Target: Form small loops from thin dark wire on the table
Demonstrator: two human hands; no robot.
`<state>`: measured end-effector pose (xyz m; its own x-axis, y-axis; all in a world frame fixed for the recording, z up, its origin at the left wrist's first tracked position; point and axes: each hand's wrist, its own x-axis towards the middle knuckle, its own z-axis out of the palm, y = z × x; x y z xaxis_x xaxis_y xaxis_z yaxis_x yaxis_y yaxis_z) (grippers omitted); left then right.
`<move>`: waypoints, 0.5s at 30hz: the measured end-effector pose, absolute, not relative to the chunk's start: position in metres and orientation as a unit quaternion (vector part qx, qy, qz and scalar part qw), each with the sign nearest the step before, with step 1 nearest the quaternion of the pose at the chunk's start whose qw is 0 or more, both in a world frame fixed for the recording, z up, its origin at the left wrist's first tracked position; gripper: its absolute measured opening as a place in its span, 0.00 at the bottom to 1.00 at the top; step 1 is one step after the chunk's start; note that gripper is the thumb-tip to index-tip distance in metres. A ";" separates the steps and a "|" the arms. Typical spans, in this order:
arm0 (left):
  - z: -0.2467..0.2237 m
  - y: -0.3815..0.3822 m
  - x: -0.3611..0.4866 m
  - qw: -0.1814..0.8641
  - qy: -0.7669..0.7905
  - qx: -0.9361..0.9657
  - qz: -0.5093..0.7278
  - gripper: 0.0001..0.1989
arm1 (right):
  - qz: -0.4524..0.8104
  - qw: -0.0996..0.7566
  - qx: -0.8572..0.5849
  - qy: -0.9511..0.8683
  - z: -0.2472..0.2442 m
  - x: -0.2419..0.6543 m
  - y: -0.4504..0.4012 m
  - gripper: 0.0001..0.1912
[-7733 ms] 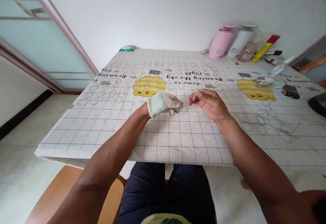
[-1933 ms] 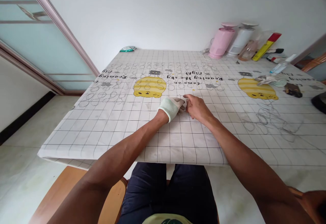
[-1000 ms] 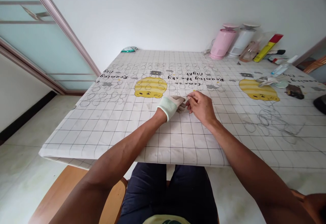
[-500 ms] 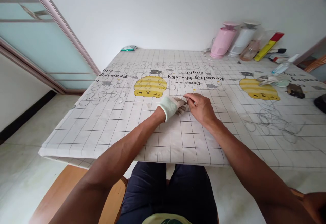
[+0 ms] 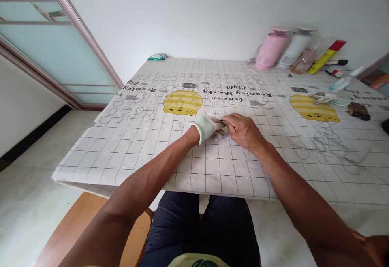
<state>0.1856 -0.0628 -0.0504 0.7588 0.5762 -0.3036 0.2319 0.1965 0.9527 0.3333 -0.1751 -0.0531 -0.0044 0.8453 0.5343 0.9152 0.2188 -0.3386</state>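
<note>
My left hand (image 5: 213, 128), in a pale glove with a mint cuff, is closed in a pinch just above the table's middle. Right against its fingertips, my bare right hand (image 5: 243, 129) pinches with thumb and forefinger. Whatever lies between the fingertips is too small to make out. Beyond both hands, rows of thin wire loops (image 5: 127, 114) are spread over the checked tablecloth (image 5: 146, 153). To the right of my right hand lies a loose tangle of thin wire (image 5: 328, 143).
Along the back wall stand a pink cylinder-shaped device (image 5: 271, 51), a white one (image 5: 294, 50) and a yellow-red box (image 5: 328, 56). A clear bottle (image 5: 346, 79), a crumpled glove (image 5: 330, 98) and a dark brown object (image 5: 358, 111) lie at right. A green packet (image 5: 157, 56) sits far left.
The whole view has shifted slightly, so the table appears a little further right. My hands stay together, with the right fingers a little more curled.
</note>
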 end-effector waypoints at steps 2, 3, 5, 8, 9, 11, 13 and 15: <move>-0.046 -0.063 0.185 0.700 0.325 0.624 0.125 0.10 | -0.018 0.374 -0.630 -0.681 -0.050 0.334 -0.176 0.13; -0.043 -0.063 0.185 0.701 0.321 0.624 0.127 0.09 | 0.010 0.400 -0.639 -0.657 -0.049 0.334 -0.176 0.12; -0.039 -0.062 0.184 0.707 0.305 0.624 0.135 0.07 | 0.082 0.445 -0.663 -0.597 -0.046 0.332 -0.177 0.12; -0.033 -0.062 0.182 0.716 0.284 0.622 0.140 0.07 | 0.182 0.492 -0.670 -0.525 -0.041 0.327 -0.178 0.12; -0.032 -0.062 0.181 0.717 0.281 0.622 0.143 0.07 | 0.203 0.508 -0.663 -0.512 -0.040 0.325 -0.178 0.12; -0.029 -0.064 0.179 0.714 0.282 0.624 0.148 0.08 | 0.224 0.538 -0.646 -0.493 -0.037 0.321 -0.177 0.11; -0.026 -0.065 0.177 0.705 0.289 0.629 0.156 0.08 | 0.221 0.561 -0.641 -0.474 -0.036 0.320 -0.176 0.11; -0.024 -0.066 0.175 0.700 0.302 0.626 0.163 0.07 | 0.204 0.578 -0.645 -0.456 -0.037 0.320 -0.175 0.10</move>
<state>0.1751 -0.0656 -0.0239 0.7652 0.6056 -0.2184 0.1495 0.1628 0.9753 0.3202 -0.1748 -0.0370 0.5007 0.8242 0.2645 0.3535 0.0842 -0.9316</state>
